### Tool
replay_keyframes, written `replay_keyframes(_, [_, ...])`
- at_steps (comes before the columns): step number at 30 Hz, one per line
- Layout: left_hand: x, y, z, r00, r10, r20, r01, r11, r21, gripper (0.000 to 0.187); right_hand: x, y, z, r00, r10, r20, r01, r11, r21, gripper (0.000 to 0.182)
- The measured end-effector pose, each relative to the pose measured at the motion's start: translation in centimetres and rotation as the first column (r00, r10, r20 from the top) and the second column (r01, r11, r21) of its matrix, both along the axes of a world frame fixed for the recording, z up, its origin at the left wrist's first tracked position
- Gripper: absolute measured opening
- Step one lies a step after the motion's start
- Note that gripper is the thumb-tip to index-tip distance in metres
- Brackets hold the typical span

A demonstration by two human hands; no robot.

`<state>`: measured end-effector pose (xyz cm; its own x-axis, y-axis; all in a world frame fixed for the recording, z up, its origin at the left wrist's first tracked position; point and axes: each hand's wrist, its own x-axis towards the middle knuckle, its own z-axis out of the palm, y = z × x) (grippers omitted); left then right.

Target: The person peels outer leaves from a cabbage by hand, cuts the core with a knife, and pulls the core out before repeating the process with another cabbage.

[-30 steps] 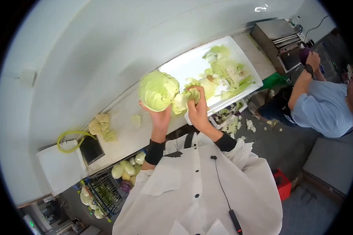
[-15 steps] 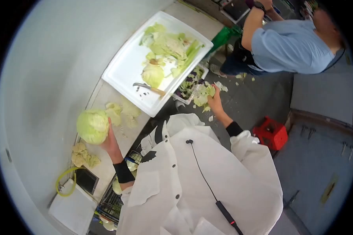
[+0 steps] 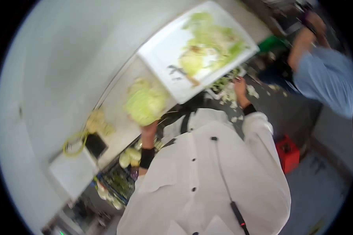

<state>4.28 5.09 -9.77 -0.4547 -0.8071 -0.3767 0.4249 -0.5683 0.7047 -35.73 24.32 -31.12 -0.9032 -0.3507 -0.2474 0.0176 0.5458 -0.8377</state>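
A pale green head of cabbage [image 3: 146,105] is held up over the counter [image 3: 125,88], with my left hand [image 3: 149,128] closed around its lower side. To the right, my right hand [image 3: 240,87] hangs beside a white crate [image 3: 215,94] of leaf scraps; motion smears its fingers, so I cannot tell whether they grip any leaf. A white tray [image 3: 161,49] on the counter carries cabbage leaves [image 3: 211,35], a cut cabbage piece [image 3: 191,62] and a knife with a yellowish handle [image 3: 193,80].
Leaf scraps [image 3: 252,92] litter the dark floor. A red stool [image 3: 288,154] stands at right, and a person in a blue shirt [image 3: 325,74] works beyond. Loose leaves [image 3: 98,122] and a yellow hose [image 3: 75,144] lie at left; crates of vegetables [image 3: 119,182] sit below the counter.
My right hand has moved from holding cabbage leaves to beside the scrap crate; those leaves no longer show clearly in it. My left hand has brought the cabbage nearer the tray. The view has swung.
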Motion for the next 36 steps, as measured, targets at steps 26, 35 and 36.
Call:
replay_keyframes(26, [-4.2,1.1,4.1,0.998,0.025,0.054,-0.028,0.998,0.063,0.065,15.3,-13.0,23.0,0.323,0.936,0.143,-0.688,0.336,-0.643,0.079])
replay_keyframes(35, [-4.5,-1.6,0.0,0.996,-0.06,0.061,0.051,0.989,0.138,0.056,13.6,-14.4,20.1,0.421,0.907,0.026,-0.791,0.38,-0.48,0.061])
replay_keyframes(36, [-4.3,-2.0,-0.5,0.997,-0.074,0.03,0.064,0.969,0.24,0.053,13.4,-14.1,19.1,0.441,0.897,0.032,-0.786,0.403,-0.469,0.061])
